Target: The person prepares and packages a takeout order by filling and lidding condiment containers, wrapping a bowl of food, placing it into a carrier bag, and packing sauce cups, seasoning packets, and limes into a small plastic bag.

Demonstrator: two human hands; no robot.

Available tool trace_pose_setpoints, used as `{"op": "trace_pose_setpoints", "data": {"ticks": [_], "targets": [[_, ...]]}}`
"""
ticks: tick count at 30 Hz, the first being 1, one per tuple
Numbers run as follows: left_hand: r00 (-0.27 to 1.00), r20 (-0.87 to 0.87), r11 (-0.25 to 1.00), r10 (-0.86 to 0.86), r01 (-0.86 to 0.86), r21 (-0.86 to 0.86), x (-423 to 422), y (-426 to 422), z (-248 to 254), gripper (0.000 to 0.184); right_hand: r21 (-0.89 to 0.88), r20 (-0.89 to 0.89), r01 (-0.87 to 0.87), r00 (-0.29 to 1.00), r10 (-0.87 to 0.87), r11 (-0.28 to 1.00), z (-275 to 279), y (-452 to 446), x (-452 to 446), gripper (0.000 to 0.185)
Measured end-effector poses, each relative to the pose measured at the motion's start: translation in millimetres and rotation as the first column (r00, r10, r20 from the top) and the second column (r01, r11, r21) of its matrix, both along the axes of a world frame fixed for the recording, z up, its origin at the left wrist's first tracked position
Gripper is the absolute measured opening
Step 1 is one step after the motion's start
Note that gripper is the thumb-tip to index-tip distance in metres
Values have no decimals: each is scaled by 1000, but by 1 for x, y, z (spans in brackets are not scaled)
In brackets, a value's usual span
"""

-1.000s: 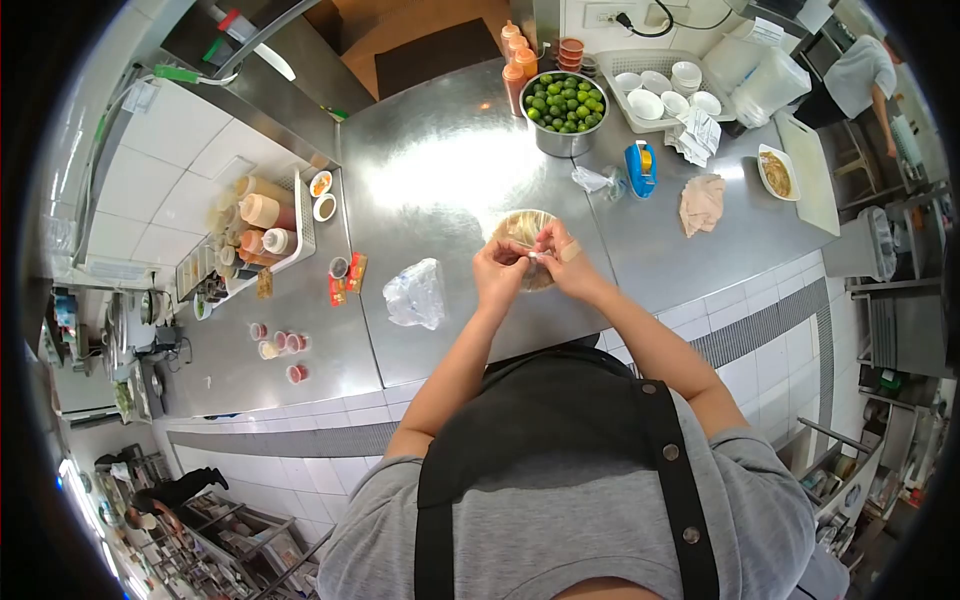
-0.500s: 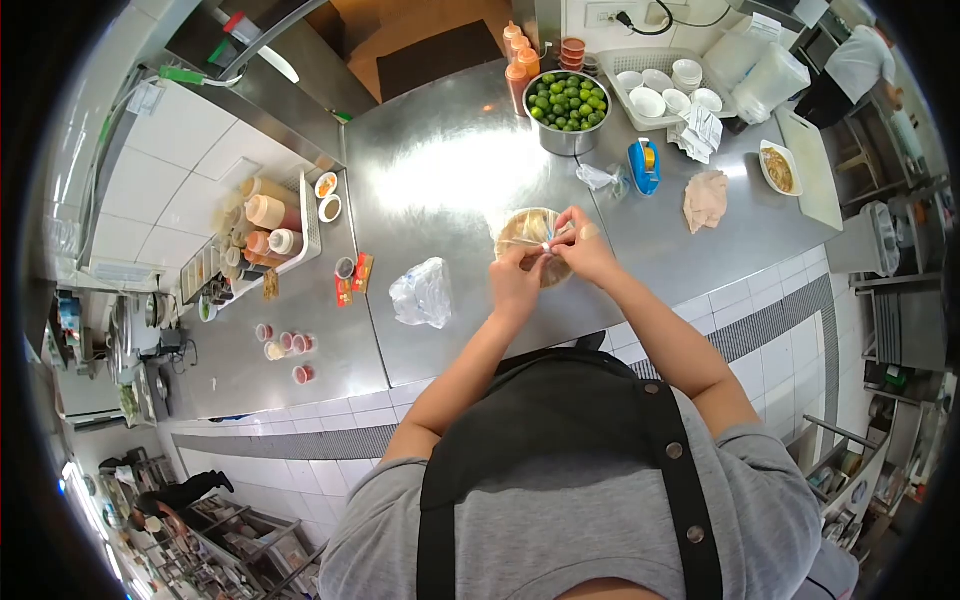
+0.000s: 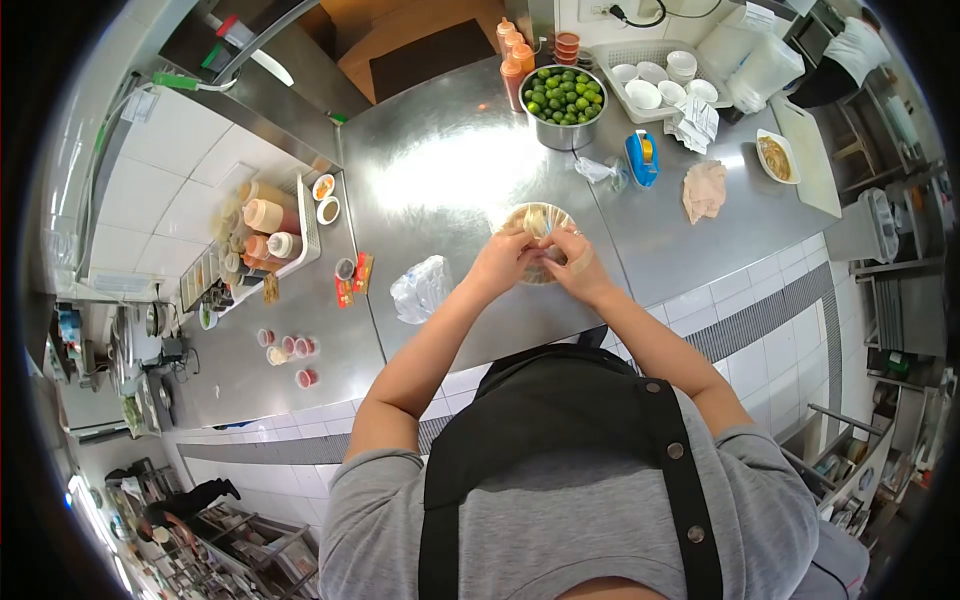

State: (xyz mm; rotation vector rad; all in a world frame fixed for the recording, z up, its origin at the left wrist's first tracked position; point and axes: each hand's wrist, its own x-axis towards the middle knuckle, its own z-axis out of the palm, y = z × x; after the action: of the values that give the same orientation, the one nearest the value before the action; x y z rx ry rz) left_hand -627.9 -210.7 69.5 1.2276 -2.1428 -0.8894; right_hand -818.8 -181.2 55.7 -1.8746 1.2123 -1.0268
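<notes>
A round, pale bowl-like container stands on the steel counter in front of me. Clear plastic is gathered up at its middle, with something pale showing through. My left hand is closed from the left side, its fingertips pinching the gathered plastic. From the right, my right hand closes on the same plastic, the fingertips meeting those of the left. The fingers hide the exact pinch point and the near part of the container. A crumpled clear plastic bag lies left of my left hand.
A pot of green limes, sauce bottles, a blue tape dispenser and a crumpled cloth sit beyond and right. Left are small sauce cups and a bottle basket. Another person is at far right.
Both hands have turned inward and drawn closer together over the container, still gripping the plastic. My left elbow has swung outward to the left. The view has shifted slightly.
</notes>
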Motion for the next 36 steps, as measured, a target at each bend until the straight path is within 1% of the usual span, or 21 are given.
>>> {"op": "trace_pose_setpoints", "data": {"ticks": [1,3,4,6,9,12,15,16,18,19,21,22,23,24,25,27,29,31,33,35,36], "targets": [[998,56,999,-20,22,-45,3,0,3,11,-19,14,6,1000,-6,1000,-8,-1,0,23],[984,166,988,-58,80,-131,8,-2,8,9,-132,-53,-32,998,25,991,-15,-3,0,18],[978,188,979,-85,117,-167,10,-3,6,8,-185,-90,-51,995,35,981,-19,-3,-2,16],[964,232,953,-134,189,-238,13,-6,1,6,-215,-168,-65,985,28,974,-8,-2,-1,14],[941,295,933,-165,247,-264,18,-10,3,6,-253,-231,-93,972,34,963,-8,-5,-2,12],[932,286,905,-222,306,-297,26,-20,0,10,-243,-258,-84,966,20,966,-11,-5,1,12],[946,257,920,-196,268,-285,26,-28,6,8,-272,-224,-20,974,-43,962,-24,1,3,18],[958,243,933,-150,219,-287,28,-30,9,7,-289,-205,13,976,-75,957,-31,5,2,21],[976,209,951,-66,124,-283,30,-33,12,5,-342,-152,125,971,-187,931,-9,33,-14,31],[993,115,951,3,32,-307,20,-29,21,5,-365,-130,177,962,-238,914,-3,52,-23,36],[985,-83,934,148,-167,-316,-8,-17,47,8,-329,-150,350,898,-415,877,-15,100,-48,41],[978,-207,936,28,-98,-337,-29,-5,44,9,-314,-167,425,856,-490,849,-22,128,-63,44],[941,-326,931,-90,-37,-364,-54,11,39,11,-247,-197,515,803,-563,821,-37,157,-76,45],[925,-285,925,-251,143,-352,-82,28,34,14,-184,-229,602,742,-630,777,-61,187,-86,46],[878,-246,886,-410,320,-336,-110,44,28,16,-123,-264,685,675,-689,718,-81,208,-97,47],[791,-18,789,-611,607,-93,-164,62,8,28,5,-309,765,613,-727,644,-108,238,-126,44],[837,-4,835,-547,545,-81,-203,58,-41,39,121,-353,822,560,-750,557,-146,253,-153,40],[868,28,864,-495,496,-87,-240,50,-79,52,222,-402,863,504,-764,453,-212,256,-185,37],[891,40,886,-452,454,-97,-266,37,-92,65,589,-431,783,513,-742,200,-297,251,-212,38],[916,8,915,-400,400,-47,-295,35,-87,74,708,-500,704,442,-745,-58,-386,244,-230,42],[916,39,916,-400,401,-28,-308,36,-86,78,703,-554,696,409,-725,-146,-420,238,-238,45]]}}
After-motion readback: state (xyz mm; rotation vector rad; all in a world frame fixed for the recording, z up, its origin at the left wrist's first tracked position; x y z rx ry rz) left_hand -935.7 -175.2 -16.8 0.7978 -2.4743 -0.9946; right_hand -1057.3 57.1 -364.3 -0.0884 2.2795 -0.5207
